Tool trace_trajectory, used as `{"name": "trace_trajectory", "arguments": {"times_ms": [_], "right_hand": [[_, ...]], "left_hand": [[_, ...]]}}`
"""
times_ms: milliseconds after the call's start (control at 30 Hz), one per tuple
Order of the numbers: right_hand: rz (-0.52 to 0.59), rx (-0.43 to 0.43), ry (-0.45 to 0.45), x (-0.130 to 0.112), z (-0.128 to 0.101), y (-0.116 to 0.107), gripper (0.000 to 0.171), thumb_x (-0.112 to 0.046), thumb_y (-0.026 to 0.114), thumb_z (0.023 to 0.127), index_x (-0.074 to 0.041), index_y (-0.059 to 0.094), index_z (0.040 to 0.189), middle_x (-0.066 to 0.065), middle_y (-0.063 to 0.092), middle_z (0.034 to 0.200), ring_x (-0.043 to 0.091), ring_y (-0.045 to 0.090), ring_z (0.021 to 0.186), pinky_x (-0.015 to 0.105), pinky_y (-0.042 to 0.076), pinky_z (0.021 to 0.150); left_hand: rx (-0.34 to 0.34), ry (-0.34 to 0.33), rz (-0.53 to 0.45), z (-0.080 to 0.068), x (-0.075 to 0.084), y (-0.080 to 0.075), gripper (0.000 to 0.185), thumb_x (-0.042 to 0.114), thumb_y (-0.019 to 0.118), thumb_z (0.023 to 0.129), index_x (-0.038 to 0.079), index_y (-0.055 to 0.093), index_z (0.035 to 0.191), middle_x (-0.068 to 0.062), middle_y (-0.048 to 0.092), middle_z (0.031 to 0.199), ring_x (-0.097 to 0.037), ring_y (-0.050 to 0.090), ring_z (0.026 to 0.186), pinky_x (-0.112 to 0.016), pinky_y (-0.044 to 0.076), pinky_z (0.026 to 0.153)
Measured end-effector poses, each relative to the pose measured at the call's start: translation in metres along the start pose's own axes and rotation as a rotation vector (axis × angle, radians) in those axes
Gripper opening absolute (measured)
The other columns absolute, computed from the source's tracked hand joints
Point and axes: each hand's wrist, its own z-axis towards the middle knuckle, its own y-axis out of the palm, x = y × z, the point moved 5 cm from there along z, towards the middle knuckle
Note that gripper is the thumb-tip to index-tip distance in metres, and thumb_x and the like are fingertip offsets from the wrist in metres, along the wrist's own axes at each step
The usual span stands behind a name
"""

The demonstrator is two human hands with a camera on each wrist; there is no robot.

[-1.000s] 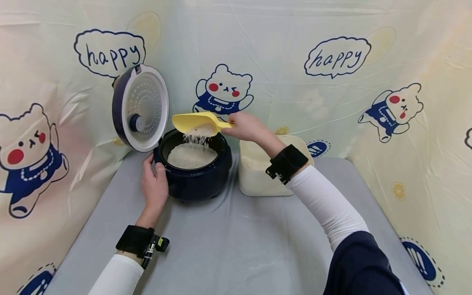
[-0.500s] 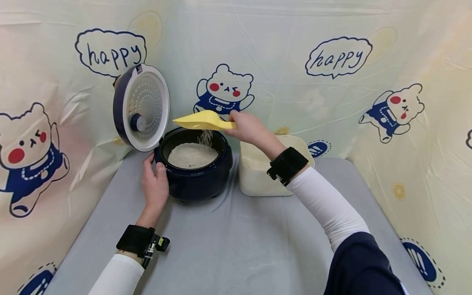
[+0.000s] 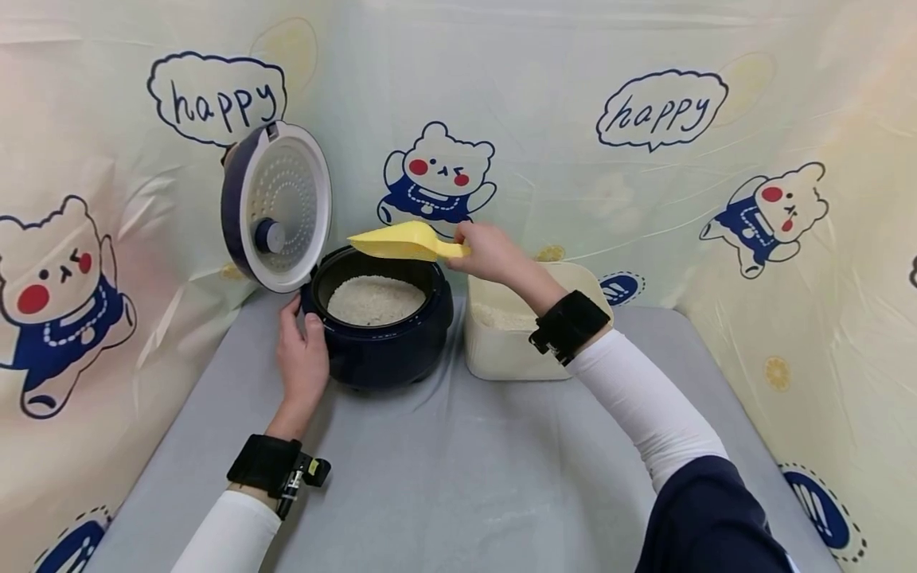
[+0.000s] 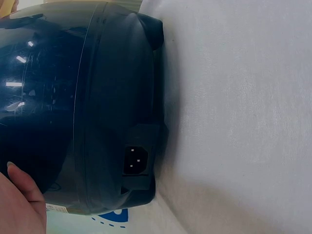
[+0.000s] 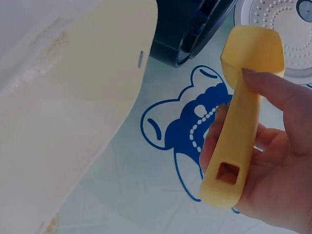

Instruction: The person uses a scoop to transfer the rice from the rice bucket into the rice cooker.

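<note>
Right hand (image 3: 489, 251) fingers (image 5: 273, 90) grasping scoop (image 3: 404, 242) handle, long axis pointing left over cooker (image 3: 377, 328); left hand (image 3: 304, 360) fingers relaxed against cooker's side.

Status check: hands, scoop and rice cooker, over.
Left hand rests on rice cooker side. Right hand grips yellow scoop above open pot, no rice falling. Rice container beside cooker on its right; nothing in the way.

Rice cooker (image 4: 87, 97): cut off by the left wrist view's top and left edges.
Left hand (image 4: 19, 207): only one corner shows there.
Rice container (image 3: 516, 350): partly behind the right forearm.
</note>
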Motion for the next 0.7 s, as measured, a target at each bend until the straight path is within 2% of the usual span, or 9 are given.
{"name": "trace_trajectory", "arguments": {"times_ms": [200,367,500,700], "right_hand": [[0.145,-0.08,0.0,0.017,-0.014,0.002,0.027,-0.029,0.069,0.098,-0.003,0.066,0.1,0.006,0.057,0.081,0.02,0.052,0.071,0.028,0.041,0.064],[0.293,-0.16,0.09,0.042,-0.031,0.005,0.029,-0.034,0.064,0.102,-0.004,0.064,0.1,0.01,0.064,0.084,0.021,0.056,0.069,0.03,0.048,0.061],[0.332,-0.201,0.163,0.064,-0.051,0.0,0.034,-0.038,0.06,0.105,-0.004,0.063,0.108,0.011,0.063,0.084,0.023,0.054,0.066,0.032,0.048,0.061],[0.343,-0.24,0.172,0.106,-0.084,-0.016,0.04,-0.041,0.059,0.106,-0.002,0.061,0.118,0.015,0.064,0.087,0.019,0.049,0.06,0.031,0.043,0.056]], "left_hand": [[0.001,0.006,0.004,0.001,0.003,0.001,0.052,0.029,0.043,0.105,0.005,0.048,0.151,-0.016,0.051,0.154,-0.042,0.047,0.14,-0.06,0.034,0.111],[0.006,0.013,0.0,0.001,0.003,0.001,0.052,0.029,0.042,0.105,0.004,0.049,0.151,-0.017,0.051,0.154,-0.044,0.048,0.138,-0.061,0.034,0.109],[0.013,0.02,-0.007,0.001,0.001,0.001,0.052,0.029,0.043,0.105,0.005,0.049,0.151,-0.017,0.052,0.154,-0.044,0.049,0.137,-0.061,0.035,0.108],[0.016,0.001,-0.021,0.001,0.001,0.002,0.053,0.03,0.041,0.105,0.005,0.049,0.151,-0.016,0.052,0.154,-0.043,0.048,0.138,-0.061,0.035,0.108]]}}
